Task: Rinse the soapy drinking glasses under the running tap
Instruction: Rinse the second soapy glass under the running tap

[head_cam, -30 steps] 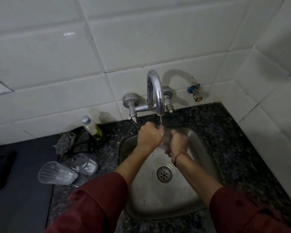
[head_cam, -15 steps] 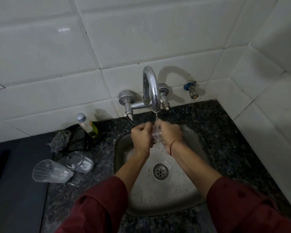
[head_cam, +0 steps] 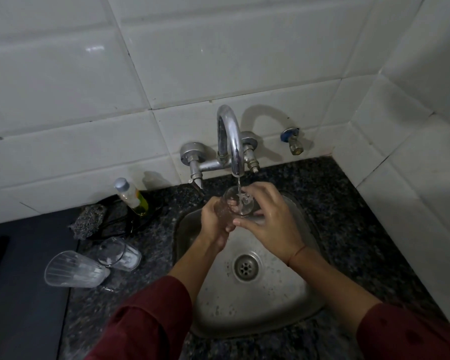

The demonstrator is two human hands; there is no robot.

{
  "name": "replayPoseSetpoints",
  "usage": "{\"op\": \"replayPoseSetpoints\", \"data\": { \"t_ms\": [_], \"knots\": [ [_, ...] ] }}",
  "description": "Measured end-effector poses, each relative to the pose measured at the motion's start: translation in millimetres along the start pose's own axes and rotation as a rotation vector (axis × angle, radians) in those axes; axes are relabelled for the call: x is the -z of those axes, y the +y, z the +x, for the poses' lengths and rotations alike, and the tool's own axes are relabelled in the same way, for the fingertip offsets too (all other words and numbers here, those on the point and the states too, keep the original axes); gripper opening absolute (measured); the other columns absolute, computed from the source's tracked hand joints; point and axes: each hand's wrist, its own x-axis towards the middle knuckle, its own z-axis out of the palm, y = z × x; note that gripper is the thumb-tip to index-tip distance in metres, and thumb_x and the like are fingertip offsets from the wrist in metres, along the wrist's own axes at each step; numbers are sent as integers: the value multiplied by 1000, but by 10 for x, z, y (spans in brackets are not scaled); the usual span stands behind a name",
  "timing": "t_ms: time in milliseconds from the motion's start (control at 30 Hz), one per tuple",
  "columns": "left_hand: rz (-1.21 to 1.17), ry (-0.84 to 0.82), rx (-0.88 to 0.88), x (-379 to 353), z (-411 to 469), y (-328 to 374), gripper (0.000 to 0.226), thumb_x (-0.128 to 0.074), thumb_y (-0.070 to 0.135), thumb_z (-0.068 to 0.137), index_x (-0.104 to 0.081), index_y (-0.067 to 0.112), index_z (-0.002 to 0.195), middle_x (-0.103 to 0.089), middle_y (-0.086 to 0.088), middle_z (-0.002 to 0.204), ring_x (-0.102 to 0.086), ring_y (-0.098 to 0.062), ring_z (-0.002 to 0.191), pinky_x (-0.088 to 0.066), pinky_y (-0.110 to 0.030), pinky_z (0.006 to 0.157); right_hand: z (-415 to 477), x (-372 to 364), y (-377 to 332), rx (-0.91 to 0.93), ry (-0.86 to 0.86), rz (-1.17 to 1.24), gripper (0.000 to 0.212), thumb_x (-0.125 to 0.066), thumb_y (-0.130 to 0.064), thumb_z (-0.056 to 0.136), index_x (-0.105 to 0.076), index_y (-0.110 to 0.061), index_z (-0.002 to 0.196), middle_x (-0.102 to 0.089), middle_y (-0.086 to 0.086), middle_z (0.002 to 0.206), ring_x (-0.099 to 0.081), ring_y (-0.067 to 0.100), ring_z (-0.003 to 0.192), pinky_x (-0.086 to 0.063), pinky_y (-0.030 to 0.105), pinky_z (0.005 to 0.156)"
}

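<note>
Wall [head_cam: 218, 61]: white tiles were seen behind the counter and to its right
Counter [head_cam: 348, 216]: dark speckled stone was set around the sink
Sink [head_cam: 283, 294]: a wet steel basin was seen, with a drain [head_cam: 246, 266] near its middle
Tap [head_cam: 231, 136]: it was mounted on the wall, and a thin stream [head_cam: 239, 185] was poured into the glass
Right hand [head_cam: 268, 219]: fingers and thumb were curled round the glass from the right
Left hand [head_cam: 215, 222]: the lower part of the glass was gripped from the left
Ribbed glass [head_cam: 73, 268]: it was laid on its side at the counter's left edge
Plain glass [head_cam: 120, 253]: it was laid on its side just beside the ribbed glass
Glass [head_cam: 234, 201]: it was held tilted over the back of the sink, just under the spout, with its mouth turned up
Bottle [head_cam: 131, 196]: it was leaned against the wall, left of the tap
Scrubber [head_cam: 90, 220]: it was laid near the bottle
</note>
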Motion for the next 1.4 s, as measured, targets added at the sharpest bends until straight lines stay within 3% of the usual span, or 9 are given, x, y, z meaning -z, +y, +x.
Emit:
{"op": "replayPoseSetpoints", "data": {
  "t_ms": [133, 333, 533, 633, 700, 900, 1033, 1233, 1400],
  "knots": [
    [-38, -17, 33, 29, 47, -33, 36, -39, 24, 95, -65, 3, 80, -54, -9, 66, -43, -15, 42, -28, -21, 32, -6, 12, -27, 210, -89, -189, 20, -78, -13, 81, -72, -10, 100, -69, 6, 101, -54, 26, 125, -56, 40, 88],
    [23, 47, -19, 102, 37, -46, 43, -37, 22, 96, -66, 3, 70, -55, -12, 61, -43, -17, 39, -28, -22, 32, -86, -77, -92, 220, -89, -199, 37, -74, 7, 82, -69, -10, 114, -67, 16, 118, -62, 24, 119, -60, 34, 84],
    [58, 50, 44, 181, 87, 31, 35, -36, 23, 98, -57, 4, 77, -54, -8, 59, -40, -15, 36, -28, -21, 32, -156, -242, -154, 2, 14, 44, 33, -72, -9, 87, -65, -14, 118, -63, -2, 117, -57, 12, 113, -55, 33, 92],
    [99, -53, 199, 212, 71, 67, 39, -36, 29, 99, -62, 4, 84, -60, -7, 62, -50, -17, 43, -30, -22, 35, -26, -141, -63, 116, -269, -160, 30, -72, -24, 87, -67, -9, 113, -66, 5, 113, -57, 19, 111, -50, 32, 92],
    [93, -128, 248, 196, 8, 84, 37, -38, 30, 98, -65, 6, 89, -65, -7, 73, -57, -17, 57, -40, -25, 46, 49, -97, -27, 30, -445, -198, 22, -67, -26, 92, -68, -15, 110, -70, 5, 106, -64, 19, 100, -52, 36, 85],
    [207, -103, 70, 140, -37, -99, 34, -51, 35, 105, -63, 4, 111, -67, -18, 97, -67, -25, 81, -58, -37, 66, 171, -105, 52, -547, -326, 293, 14, -64, -8, 94, -74, -16, 99, -76, -1, 94, -68, 9, 76, -49, 18, 53],
    [450, 36, 143, 211, -28, -75, 54, -38, 39, 108, -65, -7, 102, -59, -20, 71, -51, -22, 46, -31, -22, 35, 106, -16, 25, -47, -811, -237, 23, -59, -12, 96, -69, -25, 112, -67, -7, 114, -61, 11, 102, -43, 22, 76],
    [223, 93, 32, 213, -13, -152, 31, -52, 34, 98, -66, 7, 101, -63, -14, 83, -61, -22, 64, -46, -28, 52, 185, -186, -103, -271, -569, -126, 31, -67, -13, 91, -71, -25, 119, -73, 0, 117, -65, 19, 114, -50, 36, 99],
    [260, 15, 128, 218, -80, -42, 45, -38, 32, 104, -67, 11, 77, -58, -5, 61, -45, -14, 44, -27, -21, 33, 134, -177, -137, 129, -679, -486, 14, -59, -20, 97, -66, -25, 109, -64, -4, 109, -61, 17, 103, -45, 34, 91]
  ]
}}
